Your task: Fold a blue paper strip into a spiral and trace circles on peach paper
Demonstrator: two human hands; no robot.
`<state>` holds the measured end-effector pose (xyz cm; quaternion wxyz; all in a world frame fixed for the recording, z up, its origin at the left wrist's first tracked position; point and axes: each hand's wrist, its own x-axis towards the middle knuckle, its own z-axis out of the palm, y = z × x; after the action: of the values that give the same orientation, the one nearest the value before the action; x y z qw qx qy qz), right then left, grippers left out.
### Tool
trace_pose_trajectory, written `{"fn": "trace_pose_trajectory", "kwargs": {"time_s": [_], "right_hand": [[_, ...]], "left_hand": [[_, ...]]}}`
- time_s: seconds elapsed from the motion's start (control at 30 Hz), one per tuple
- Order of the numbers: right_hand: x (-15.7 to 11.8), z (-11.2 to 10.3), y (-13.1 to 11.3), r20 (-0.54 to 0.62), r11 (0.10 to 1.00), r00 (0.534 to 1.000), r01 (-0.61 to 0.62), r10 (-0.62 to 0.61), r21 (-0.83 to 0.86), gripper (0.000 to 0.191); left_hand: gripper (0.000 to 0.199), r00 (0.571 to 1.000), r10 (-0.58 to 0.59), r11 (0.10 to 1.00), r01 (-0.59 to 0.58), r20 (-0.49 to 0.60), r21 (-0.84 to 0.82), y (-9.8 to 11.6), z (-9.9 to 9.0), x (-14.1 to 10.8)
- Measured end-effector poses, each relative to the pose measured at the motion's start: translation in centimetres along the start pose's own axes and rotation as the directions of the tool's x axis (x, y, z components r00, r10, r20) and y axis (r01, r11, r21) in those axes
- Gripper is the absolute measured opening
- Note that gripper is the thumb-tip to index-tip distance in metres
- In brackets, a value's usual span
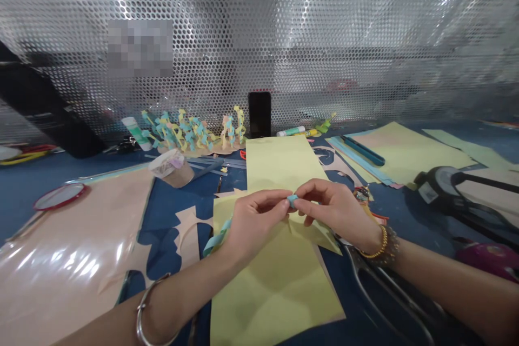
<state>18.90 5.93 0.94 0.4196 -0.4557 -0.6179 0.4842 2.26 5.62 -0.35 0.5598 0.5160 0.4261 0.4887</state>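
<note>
Lying at far left on a dark blue tabletop [28, 197], a wide, glossy peach paper sheet [68, 248] sits below a round, red-rimmed mirror [59, 196]. Farther back stand a brown paper cup [174, 173], a white-and-green glue stick [135, 132] and a cluster of curled blue and yellow paper strips [190, 132] on a tan base, all before a perforated metal sheet [259, 27]. An upright black phone [259, 113] leans near the cluster. At centre, the person's left hand [255, 221], wearing a silver bangle [148, 311], and right hand [334, 211], wearing a gold bracelet [379, 243], are closed on a tiny curl of pale blue paper [292, 200], which is pinched between their fingertips. A longer blue strip [217, 238] hangs beneath the left hand, above a pale yellow paper sheet [275, 286]. Metal scissors [385, 292] lie under the right wrist, and pale yellow-green sheets [405, 151] spread beyond.
</note>
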Motion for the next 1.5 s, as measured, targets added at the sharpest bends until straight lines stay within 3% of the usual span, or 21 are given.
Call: {"fn": "trace_pose_trajectory", "kwargs": {"time_s": [0.3,0.67,0.9,1.1,1.5], "right_hand": [[0.07,-0.04,-0.02,0.023,1.0,1.0,0.011,-0.011,0.004,0.023],[0.08,0.3,0.13,-0.043,0.992,0.993,-0.103,0.106,0.08,0.025],[0.01,0.49,0.22,-0.036,0.994,0.994,-0.099,0.101,0.049,0.028],[0.16,0.44,0.08,-0.039,0.994,0.995,-0.093,0.095,0.056,0.025],[-0.06,0.41,0.37,0.002,0.998,0.998,-0.061,0.061,-0.019,0.031]], "left_hand": [[0.015,0.999,0.014,1.0,-0.015,-0.047,-0.011,-0.3,-0.18,0.32],[0.023,0.996,0.044,0.993,-0.036,-0.075,0.109,-0.35,-0.36,0.41],[0.023,0.993,0.016,0.999,-0.013,-0.119,0.033,0.04,-0.07,0.44],[0.025,0.998,0.049,0.996,-0.045,-0.048,0.081,-0.22,-0.2,0.45],[0.024,0.996,0.084,0.984,-0.078,-0.031,0.161,-0.12,-0.3,0.4]]}}
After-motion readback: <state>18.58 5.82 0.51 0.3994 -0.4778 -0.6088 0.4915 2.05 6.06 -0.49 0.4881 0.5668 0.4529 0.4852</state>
